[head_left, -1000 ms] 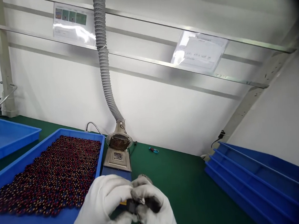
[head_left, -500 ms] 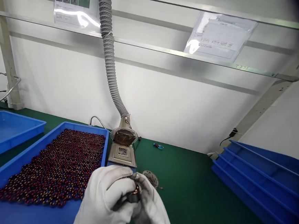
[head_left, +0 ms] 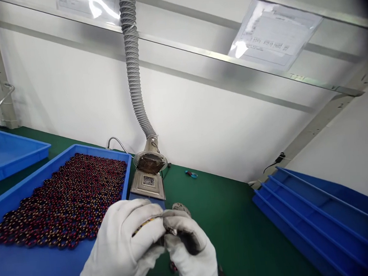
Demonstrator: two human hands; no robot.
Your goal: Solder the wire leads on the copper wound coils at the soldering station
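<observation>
Both hands wear white gloves and meet at the fingertips, low in the middle of the view. My left hand [head_left: 124, 242] is closed around a small dark coil, which is mostly hidden; a yellow-and-black strip of it shows between the fingers. Thumb and fingers of my right hand [head_left: 192, 245] are pinched together against the left fingertips, their tips smudged grey. Whatever lies in that pinch is too covered to name. Behind the right fingers a grey, roundish object [head_left: 180, 207] is partly visible. A small red-and-black piece [head_left: 173, 267] shows below the hands.
On the left, a blue tray [head_left: 28, 269] holds many dark ring coils [head_left: 70, 198]. Another blue tray [head_left: 13, 158] lies behind it. A metal heating unit [head_left: 147, 183] stands under a grey exhaust hose [head_left: 133, 65]. Blue-handled cutters [head_left: 191, 174] lie behind; blue trays [head_left: 318, 221] lean at right.
My right hand has turned and its fingers now curl into a pinch. The coil in my left hand is more covered than before. The view has shifted slightly.
</observation>
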